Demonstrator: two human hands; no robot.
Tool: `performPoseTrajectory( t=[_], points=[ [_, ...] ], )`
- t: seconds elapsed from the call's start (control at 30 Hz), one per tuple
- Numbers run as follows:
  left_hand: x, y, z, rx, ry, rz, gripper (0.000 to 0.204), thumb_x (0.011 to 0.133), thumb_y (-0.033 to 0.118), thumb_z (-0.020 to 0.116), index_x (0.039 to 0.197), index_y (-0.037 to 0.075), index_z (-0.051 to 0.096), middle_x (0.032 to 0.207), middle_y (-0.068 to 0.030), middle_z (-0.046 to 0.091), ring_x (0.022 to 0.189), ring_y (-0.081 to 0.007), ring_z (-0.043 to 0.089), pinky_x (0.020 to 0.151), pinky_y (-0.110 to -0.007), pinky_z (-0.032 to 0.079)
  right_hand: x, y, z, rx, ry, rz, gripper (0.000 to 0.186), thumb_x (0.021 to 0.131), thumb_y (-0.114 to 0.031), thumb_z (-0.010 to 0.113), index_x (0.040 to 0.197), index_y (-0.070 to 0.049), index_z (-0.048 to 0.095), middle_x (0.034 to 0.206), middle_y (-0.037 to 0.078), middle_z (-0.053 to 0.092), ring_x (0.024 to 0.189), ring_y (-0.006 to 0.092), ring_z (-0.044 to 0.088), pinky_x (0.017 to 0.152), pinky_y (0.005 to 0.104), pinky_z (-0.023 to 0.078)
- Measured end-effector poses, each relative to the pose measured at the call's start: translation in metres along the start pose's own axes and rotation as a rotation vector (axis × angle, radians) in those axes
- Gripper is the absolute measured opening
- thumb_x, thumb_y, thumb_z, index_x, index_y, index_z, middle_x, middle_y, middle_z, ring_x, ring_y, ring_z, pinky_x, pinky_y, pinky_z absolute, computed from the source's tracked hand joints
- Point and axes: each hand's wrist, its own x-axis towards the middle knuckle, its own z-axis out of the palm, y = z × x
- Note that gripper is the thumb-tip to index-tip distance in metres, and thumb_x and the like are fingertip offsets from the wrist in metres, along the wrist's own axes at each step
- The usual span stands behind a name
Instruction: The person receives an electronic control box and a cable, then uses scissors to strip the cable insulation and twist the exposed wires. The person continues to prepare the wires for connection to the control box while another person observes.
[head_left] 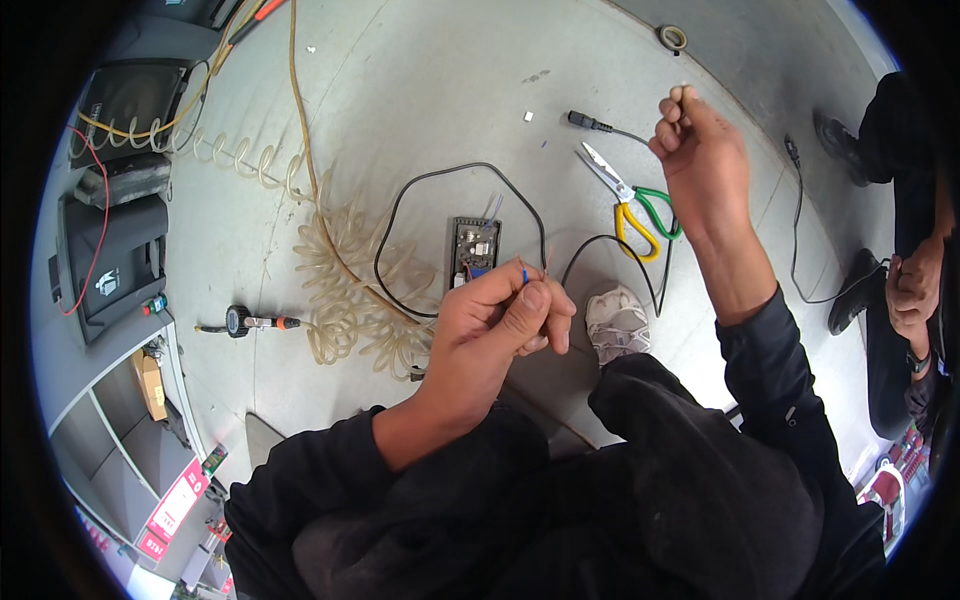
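My left hand [500, 318] is closed in a pinch on the end of a black cable [484, 165], where a thin blue wire and a brownish one stick out above the fingers. Off to the right and farther out, my right hand [698, 140] is raised with thumb and fingertips pressed together; whatever lies between them is too small to tell. Just beyond my left hand sits an open black housing with a circuit board [478, 240] and thin wires rising from it. Scissors with green and yellow handles [628, 200] lie open on the floor, nearest my right hand.
A coiled clear hose [345, 250] with a gauge fitting [238, 321] spreads at left, beside black cases [115, 240] and a shelf unit [120, 430]. A black plug [588, 121] and a tape roll [672, 38] lie farther out. Another person's hands [912, 290] show at right.
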Motion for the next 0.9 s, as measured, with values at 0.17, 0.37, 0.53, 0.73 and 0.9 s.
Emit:
performPoseTrajectory(
  t=[0.17,0.37,0.53,0.73,0.9],
  points=[
    [0.000,0.000,0.001,-0.077,-0.012,0.046,0.032,0.114,0.025,0.049,0.104,-0.001,0.064,0.087,-0.0086,0.066,0.072,-0.0094,0.045,0.067,-0.025,0.037,0.013,0.032,-0.033,-0.029,0.135,0.210,0.024,0.107,-0.022,0.058,0.105,0.000,0.066,0.081,0.004,0.060,0.068,0.0143,0.049,0.064,0.0292,0.042],
    [0.001,0.013,0.000,0.049,0.034,-0.018,0.030,0.115,0.026,0.046,0.108,0.001,0.061,0.091,-0.0126,0.068,0.080,-0.0120,0.051,0.074,-0.027,0.039,-0.030,0.051,-0.018,-0.373,-0.003,0.381,0.033,0.105,-0.020,0.056,0.132,-0.001,0.062,0.118,0.009,0.070,0.097,0.0183,0.066,0.086,0.0321,0.049],
    [0.009,0.006,-0.007,0.123,0.113,-0.056,0.015,0.113,0.022,0.053,0.113,0.007,0.056,0.098,-0.0146,0.073,0.080,-0.0101,0.052,0.072,-0.025,0.040,-0.076,0.041,0.017,-0.175,-0.556,0.393,0.038,0.108,-0.036,0.061,0.119,-0.001,0.070,0.110,0.008,0.073,0.103,0.0167,0.067,0.091,0.0346,0.051],
    [0.008,-0.008,-0.014,0.151,0.165,-0.066,0.012,0.111,0.019,0.058,0.110,0.013,0.048,0.101,-0.0143,0.074,0.083,-0.0106,0.058,0.075,-0.025,0.045,-0.085,0.044,0.026,0.000,-0.653,0.521,0.021,0.105,-0.018,0.068,0.109,0.002,0.073,0.104,0.007,0.071,0.088,0.0111,0.063,0.079,0.0300,0.053],
    [0.007,-0.023,-0.019,0.099,0.193,-0.060,0.012,0.112,0.020,0.056,0.107,0.012,0.049,0.107,-0.0055,0.068,0.097,-0.0114,0.061,0.083,-0.030,0.049,-0.091,0.052,0.024,-0.126,-0.605,0.401,0.019,0.106,-0.015,0.066,0.104,0.002,0.072,0.106,0.006,0.069,0.089,0.0097,0.062,0.080,0.0295,0.053]
  ],
)
